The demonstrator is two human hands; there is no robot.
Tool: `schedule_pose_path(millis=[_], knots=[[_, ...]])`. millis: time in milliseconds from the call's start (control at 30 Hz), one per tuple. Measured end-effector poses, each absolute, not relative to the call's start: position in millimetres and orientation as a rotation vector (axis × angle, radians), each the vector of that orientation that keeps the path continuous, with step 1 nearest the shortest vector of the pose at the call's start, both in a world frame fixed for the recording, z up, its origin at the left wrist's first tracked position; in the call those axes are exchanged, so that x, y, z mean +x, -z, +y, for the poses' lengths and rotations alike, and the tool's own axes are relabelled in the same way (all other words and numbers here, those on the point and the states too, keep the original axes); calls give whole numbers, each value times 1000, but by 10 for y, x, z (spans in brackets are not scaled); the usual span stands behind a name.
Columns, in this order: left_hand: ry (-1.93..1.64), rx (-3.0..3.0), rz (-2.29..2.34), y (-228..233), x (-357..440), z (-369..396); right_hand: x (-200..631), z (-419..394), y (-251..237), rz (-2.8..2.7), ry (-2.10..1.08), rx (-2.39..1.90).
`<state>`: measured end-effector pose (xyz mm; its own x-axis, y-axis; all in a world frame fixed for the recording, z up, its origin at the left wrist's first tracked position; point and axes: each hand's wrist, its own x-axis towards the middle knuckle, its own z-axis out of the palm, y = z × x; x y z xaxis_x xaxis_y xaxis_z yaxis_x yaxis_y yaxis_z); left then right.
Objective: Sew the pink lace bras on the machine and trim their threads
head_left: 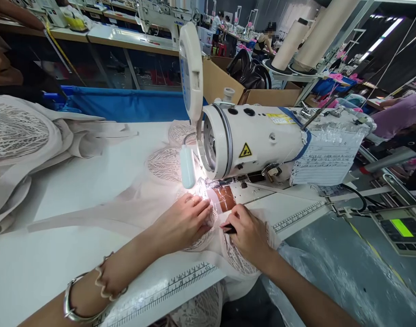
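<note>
Your left hand (185, 218) lies flat, fingers spread, pressing the pale lace fabric (160, 165) onto the table (41, 268) just in front of the sewing machine (249, 138) needle area (lit by the machine lamp (187, 165)). Your right hand (249, 234) is curled, pinching a small dark tool (229, 228) at the fabric edge, approx. beside the left. More fabric is heaped at far left.

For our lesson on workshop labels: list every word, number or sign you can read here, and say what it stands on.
"JUKI": background sewing machine.
Yellow warning triangle, lightning bolt: near sewing machine.
Yellow label: too small to read.
Handwritten sheet: illegible.
Ruler tape numbers: too small.
Green screen of the control panel: no text legible.
</note>
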<state>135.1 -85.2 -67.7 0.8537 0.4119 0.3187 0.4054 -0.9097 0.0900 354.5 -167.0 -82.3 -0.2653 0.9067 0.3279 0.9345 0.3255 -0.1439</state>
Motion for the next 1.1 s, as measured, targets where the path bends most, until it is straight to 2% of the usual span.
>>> schedule_pose_path(millis=[133, 333, 700, 1100], knots=[[-571, 3011, 624, 695, 1365, -831, 3674, -1506, 846, -2358, 82, -1460], [-614, 3065, 580, 713, 1363, -800, 3734, -1184, 580, -2595, -173, -1657], [-555, 3044, 699, 738, 1311, -785, 3601, -953, 485, -2712, -109, -1736], [-407, 3037, 795, 716, 1274, -780, 3677, -866, 437, -2753, -228, -1675]])
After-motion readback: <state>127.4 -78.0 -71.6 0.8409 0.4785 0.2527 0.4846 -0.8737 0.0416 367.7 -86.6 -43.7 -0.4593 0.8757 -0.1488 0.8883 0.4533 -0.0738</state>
